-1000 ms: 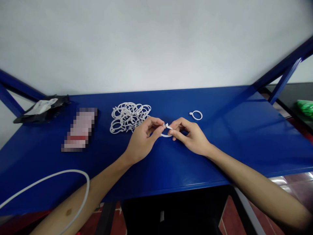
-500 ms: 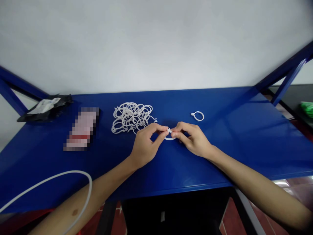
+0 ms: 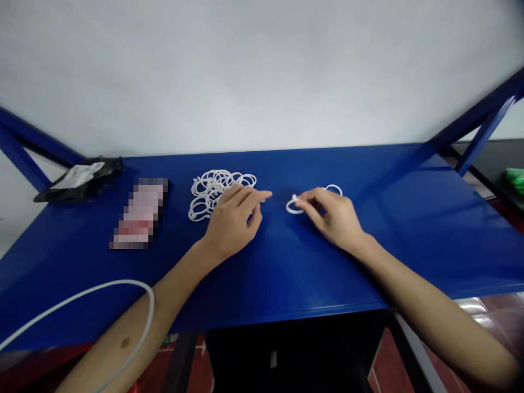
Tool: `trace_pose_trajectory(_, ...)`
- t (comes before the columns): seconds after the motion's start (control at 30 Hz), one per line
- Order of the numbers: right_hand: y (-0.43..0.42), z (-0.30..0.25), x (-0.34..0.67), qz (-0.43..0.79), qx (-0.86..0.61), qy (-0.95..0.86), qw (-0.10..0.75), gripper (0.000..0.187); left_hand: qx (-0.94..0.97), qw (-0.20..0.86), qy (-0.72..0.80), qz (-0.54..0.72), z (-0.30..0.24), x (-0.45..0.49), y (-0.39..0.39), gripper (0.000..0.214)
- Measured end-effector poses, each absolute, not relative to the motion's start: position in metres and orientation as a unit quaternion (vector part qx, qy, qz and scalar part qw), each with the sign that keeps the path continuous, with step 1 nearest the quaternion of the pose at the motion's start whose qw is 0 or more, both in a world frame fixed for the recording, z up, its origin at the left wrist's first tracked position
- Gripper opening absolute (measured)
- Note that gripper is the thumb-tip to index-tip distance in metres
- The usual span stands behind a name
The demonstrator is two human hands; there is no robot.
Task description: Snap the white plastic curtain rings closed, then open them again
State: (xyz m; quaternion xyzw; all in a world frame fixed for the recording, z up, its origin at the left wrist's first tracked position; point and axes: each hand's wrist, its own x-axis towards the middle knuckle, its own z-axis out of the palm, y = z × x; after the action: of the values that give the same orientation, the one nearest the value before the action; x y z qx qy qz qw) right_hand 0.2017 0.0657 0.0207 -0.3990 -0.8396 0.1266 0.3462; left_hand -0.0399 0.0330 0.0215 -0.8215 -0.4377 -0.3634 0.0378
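At the lower left of the frame a white cable (image 3: 102,288) loops over the near edge of the blue table (image 3: 409,240). Just left of centre, the left hand (image 3: 231,218) lies palm down, fingers stretched forward and holding nothing, at the right edge of the pile of white rings (image 3: 208,191). Right of centre, the right hand (image 3: 333,215) pinches a white ring (image 3: 293,207) between thumb and forefinger, low over the tabletop. A second ring (image 3: 335,188) peeks out behind that hand. Further left lie a blurred packet (image 3: 139,213) and a black pouch (image 3: 79,177).
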Motion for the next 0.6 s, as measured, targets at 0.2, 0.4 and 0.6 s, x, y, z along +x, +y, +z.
trace_pose_trajectory(0.2, 0.100, 0.023, 0.239, -0.020, -0.543, -0.789, 0.287, 0.021, -0.840, 0.083, -0.507, -0.176, 0.024, -0.053, 0.038, 0.026)
trace_pose_trajectory(0.4, 0.111, 0.026, 0.257, -0.028, -0.614, -0.766, 0.187, 0.025, -0.860, 0.044, -0.490, -0.139, 0.020, -0.061, 0.038, 0.029)
trace_pose_trajectory(0.6, 0.112, 0.025, 0.257, -0.024, -0.629, -0.760, 0.160, 0.023, -0.858, 0.024, -0.486, -0.166, 0.019, -0.058, 0.037, 0.029)
